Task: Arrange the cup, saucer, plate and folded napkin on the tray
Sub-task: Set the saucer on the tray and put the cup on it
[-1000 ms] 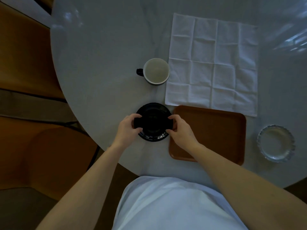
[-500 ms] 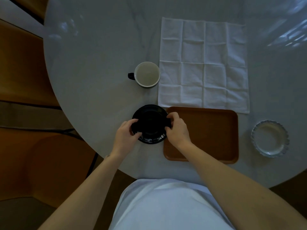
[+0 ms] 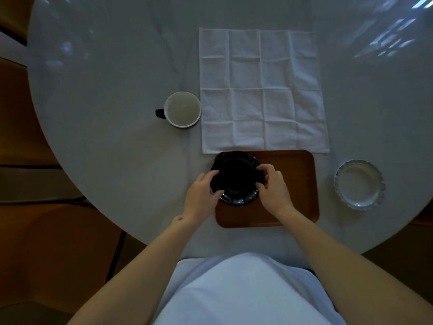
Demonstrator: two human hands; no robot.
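left hand: my left hand (image 3: pixel 202 192) grips the near-left rim of the black saucer (image 3: pixel 235 178), fingers curled over the edge, thumb tucked in on the near side

right hand: my right hand (image 3: pixel 273 187) does the same on the right rim, fingertips hooked over the edge and thumb pinching from below, so I've got it from both sides

saucer: dark and glossy, sits over the far-left corner of the tray (image 3: pixel 290 184), with its left edge poking out a bit past the tray's side. honestly can't tell if it's resting on the wood or just above it

tray: brown wood, rounded corners, right in front of me on the round grey table (image 3: pixel 105 102); the right half is bare wood

napkin: the white napkin (image 3: pixel 262 90) lies flat and fully opened out just beyond the tray, crease lines all over it, its near edge right at the tray's far edge

cup: the cup (image 3: pixel 182 109) stands upright on the table just left of the napkin, pale inside, dark handle sticking out to the left

plate: the small clear scalloped plate (image 3: pixel 359 185) sits on the table off to the right of the tray, not touching it
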